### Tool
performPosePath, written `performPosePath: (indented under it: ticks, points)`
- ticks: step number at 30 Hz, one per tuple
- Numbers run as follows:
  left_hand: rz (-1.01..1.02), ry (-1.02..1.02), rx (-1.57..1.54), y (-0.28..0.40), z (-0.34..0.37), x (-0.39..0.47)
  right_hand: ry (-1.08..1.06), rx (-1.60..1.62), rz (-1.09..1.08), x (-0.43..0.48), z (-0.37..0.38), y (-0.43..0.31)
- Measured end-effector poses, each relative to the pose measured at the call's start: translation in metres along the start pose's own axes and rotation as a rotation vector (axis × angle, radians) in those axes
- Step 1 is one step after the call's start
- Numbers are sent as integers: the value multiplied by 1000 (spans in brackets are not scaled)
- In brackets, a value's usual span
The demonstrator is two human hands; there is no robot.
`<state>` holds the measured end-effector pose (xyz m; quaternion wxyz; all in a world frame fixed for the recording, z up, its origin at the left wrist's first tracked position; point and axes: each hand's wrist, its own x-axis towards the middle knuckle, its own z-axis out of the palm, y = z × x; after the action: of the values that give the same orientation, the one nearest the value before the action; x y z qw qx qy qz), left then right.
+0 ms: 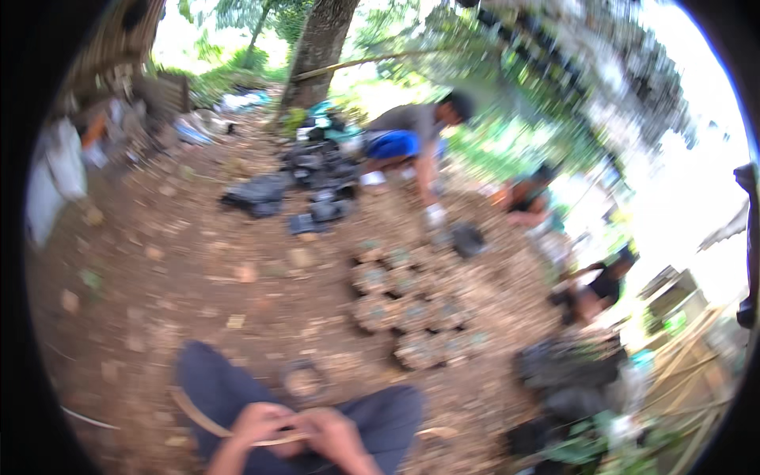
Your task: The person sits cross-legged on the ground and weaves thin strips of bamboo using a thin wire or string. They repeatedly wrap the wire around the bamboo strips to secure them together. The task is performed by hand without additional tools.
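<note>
Both of my hands meet low in the picture, above my crossed legs in dark trousers [380,415]. A thin, pale strip [199,412], perhaps bamboo or rattan, curves from beside my left knee to my fingers. My left hand [264,420] grips this strip, its fingers bent close to the other hand. Pressed near it, my right hand [332,430] also pinches the strip. Blur hides the exact grip of the fingertips. A small round container [304,380] with brown contents sits on the ground just beyond my shins.
Several round brown clumps [412,312] with greenish tops stand grouped ahead. Black plastic bags [320,169] lie near a tree trunk [317,53]. One person [404,133] bends over a soil heap beside a dark bowl [468,239]; two others sit at right. Dark bags [570,374] lie right.
</note>
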<state>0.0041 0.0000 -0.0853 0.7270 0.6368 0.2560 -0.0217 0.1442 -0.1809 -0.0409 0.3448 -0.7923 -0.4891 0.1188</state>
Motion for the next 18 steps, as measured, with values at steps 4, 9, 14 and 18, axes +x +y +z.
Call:
performPosePath:
  ticks: [4, 9, 14, 18]
  points:
    - [-155, 134, -33, -2, 10, -1, -14, 88, -42, -7, -3, 6]
    - [-59, 47, 5, -10, 15, 0, 61, 23, 5, -1, 1, -8]
    - [94, 70, 352, 13, 6, -17, -182, -71, -142, 10, -36, -19]
    - [-31, 89, 184, 21, 14, -20, -7, -30, -38, 0, -53, -15]
